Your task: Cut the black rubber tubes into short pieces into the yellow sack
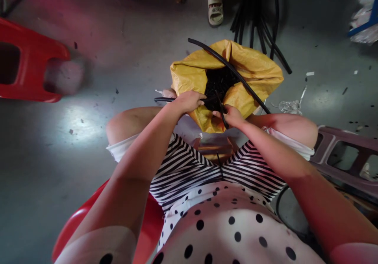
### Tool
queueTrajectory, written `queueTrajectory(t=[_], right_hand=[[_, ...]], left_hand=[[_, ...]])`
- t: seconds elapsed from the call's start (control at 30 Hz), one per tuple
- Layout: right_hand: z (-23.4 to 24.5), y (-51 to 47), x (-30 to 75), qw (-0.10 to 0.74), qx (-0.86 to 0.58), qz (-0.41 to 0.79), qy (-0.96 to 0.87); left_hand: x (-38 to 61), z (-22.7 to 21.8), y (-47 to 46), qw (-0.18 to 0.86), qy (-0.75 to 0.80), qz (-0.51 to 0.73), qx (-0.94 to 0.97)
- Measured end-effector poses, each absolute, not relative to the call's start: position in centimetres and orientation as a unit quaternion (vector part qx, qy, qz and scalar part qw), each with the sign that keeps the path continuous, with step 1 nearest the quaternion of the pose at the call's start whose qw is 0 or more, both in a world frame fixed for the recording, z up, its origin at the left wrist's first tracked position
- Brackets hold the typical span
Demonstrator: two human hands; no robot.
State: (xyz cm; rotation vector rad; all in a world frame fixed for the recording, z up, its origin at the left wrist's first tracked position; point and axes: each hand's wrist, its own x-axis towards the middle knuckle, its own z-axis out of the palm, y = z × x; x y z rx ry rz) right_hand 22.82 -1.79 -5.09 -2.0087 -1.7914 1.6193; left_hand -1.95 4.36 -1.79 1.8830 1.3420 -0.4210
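A yellow woven sack (251,65) stands between my knees with its mouth rolled open. Many short black pieces (220,80) lie inside it. My left hand (190,100) is closed around a black corrugated tube (165,99), whose tail sticks out to the left past the sack. In my right hand (232,116) is a pair of dark-handled scissors (223,114), its blades pointing up over the sack's mouth beside the tube's end. Whether the blades touch the tube I cannot tell. Another long black tube (230,65) lies slanted across the sack's rim.
A bundle of black tubes (256,15) lies on the floor beyond the sack. Another person's sandalled foot (215,10) is nearby. A red stool (32,63) stands at the left, a greyish-purple stool (345,149) at the right. Clear plastic wrap (291,106) and scraps litter the floor.
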Motion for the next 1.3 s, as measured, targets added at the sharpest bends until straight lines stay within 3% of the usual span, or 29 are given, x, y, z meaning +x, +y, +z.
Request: queueTrajectory(t=[0.5, 0.8, 1.13, 1.3], right_hand=[[-5.5, -2.2, 22.9, 0.031, -0.677, 0.48, -0.556], [-5.1, -1.3, 23.3, -0.01, -0.647, 0.533, -0.545], [-5.2, -0.8, 23.2, -0.082, -0.653, 0.49, -0.571], [-5.6, -1.4, 23.0, -0.069, -0.646, 0.466, -0.601]], left_hand=[[-1.8, -1.4, 4.3, 0.37, 0.544, -0.178, 0.732], [-1.5, -1.7, 3.9, 0.327, 0.555, -0.16, 0.748], [-0.6, -1.1, 3.3, 0.311, 0.535, -0.171, 0.767], [-0.7, -1.1, 3.4, 0.302, 0.549, -0.194, 0.755]])
